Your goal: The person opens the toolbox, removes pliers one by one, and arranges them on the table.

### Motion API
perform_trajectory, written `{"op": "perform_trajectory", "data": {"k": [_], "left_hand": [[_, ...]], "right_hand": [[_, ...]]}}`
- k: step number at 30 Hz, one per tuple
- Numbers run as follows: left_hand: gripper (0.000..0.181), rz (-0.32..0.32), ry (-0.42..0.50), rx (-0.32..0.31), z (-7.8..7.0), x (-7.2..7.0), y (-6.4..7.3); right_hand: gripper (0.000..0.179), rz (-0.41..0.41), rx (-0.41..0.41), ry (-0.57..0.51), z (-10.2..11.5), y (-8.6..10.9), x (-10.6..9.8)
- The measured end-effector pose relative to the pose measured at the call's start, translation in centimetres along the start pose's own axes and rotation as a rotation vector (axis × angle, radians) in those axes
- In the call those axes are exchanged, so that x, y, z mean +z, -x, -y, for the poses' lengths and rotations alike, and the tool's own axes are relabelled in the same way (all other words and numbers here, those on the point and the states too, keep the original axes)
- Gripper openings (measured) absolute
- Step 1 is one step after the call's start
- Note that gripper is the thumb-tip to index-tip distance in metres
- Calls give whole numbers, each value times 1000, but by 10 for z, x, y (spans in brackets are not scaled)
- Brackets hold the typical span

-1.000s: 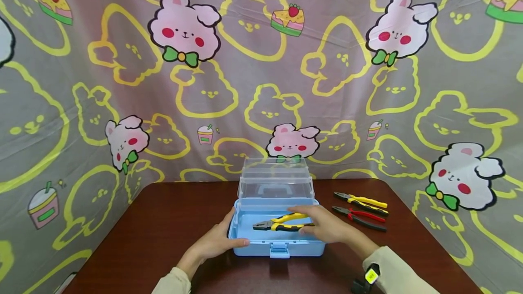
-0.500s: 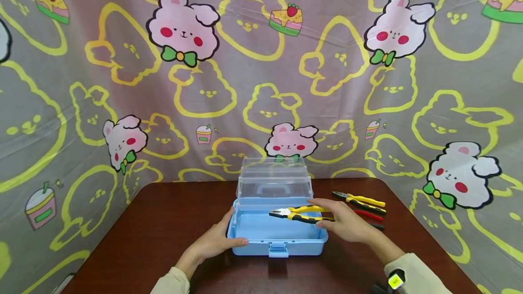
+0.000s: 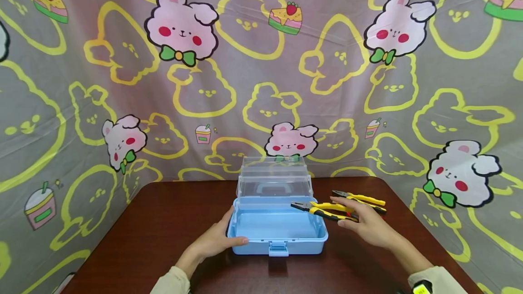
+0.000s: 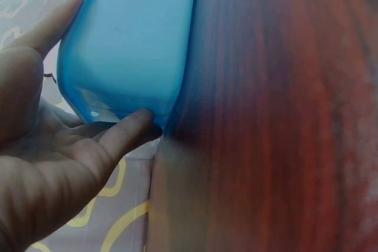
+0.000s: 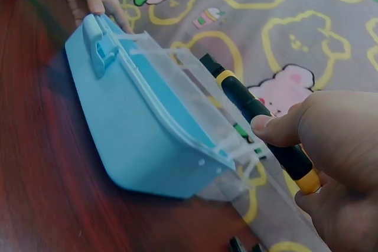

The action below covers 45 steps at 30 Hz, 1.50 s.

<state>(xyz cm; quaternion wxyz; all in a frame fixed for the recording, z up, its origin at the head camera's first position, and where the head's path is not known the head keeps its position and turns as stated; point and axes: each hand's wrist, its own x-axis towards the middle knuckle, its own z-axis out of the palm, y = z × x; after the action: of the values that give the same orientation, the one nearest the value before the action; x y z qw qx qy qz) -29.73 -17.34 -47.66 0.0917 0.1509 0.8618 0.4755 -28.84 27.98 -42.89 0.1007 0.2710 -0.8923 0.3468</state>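
Note:
A light blue toolbox (image 3: 253, 248) sits on the table with its clear lid (image 3: 273, 173) raised at the back. My left hand (image 3: 212, 239) holds its left end, thumb over the front rim and fingers round the side wall; the left wrist view shows those fingers (image 4: 127, 131) against the box. My right hand (image 3: 372, 227) grips combination pliers (image 3: 327, 215) by their yellow-and-black handles, jaws pointing left over the box's right end. Held pliers (image 5: 245, 101) also show in the right wrist view, above the box's rim.
Another yellow-and-black pair of pliers (image 3: 369, 200) lies on the dark wood table (image 3: 184, 208) at the back right. Red-handled pliers there are mostly hidden behind my right hand. A patterned cloth (image 3: 245, 71) hangs close behind and beside the table.
My right hand has carried the yellow-and-black pliers up and to the right, from inside the toolbox to over its right end. The left hand has stayed on the box.

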Motion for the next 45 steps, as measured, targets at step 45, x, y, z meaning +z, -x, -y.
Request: {"op": "perform_trajectory", "data": {"k": [45], "left_hand": [[117, -3, 18, -6, -1, 0, 2]], "right_hand": [[67, -26, 340, -72, -98, 75, 2]]}}
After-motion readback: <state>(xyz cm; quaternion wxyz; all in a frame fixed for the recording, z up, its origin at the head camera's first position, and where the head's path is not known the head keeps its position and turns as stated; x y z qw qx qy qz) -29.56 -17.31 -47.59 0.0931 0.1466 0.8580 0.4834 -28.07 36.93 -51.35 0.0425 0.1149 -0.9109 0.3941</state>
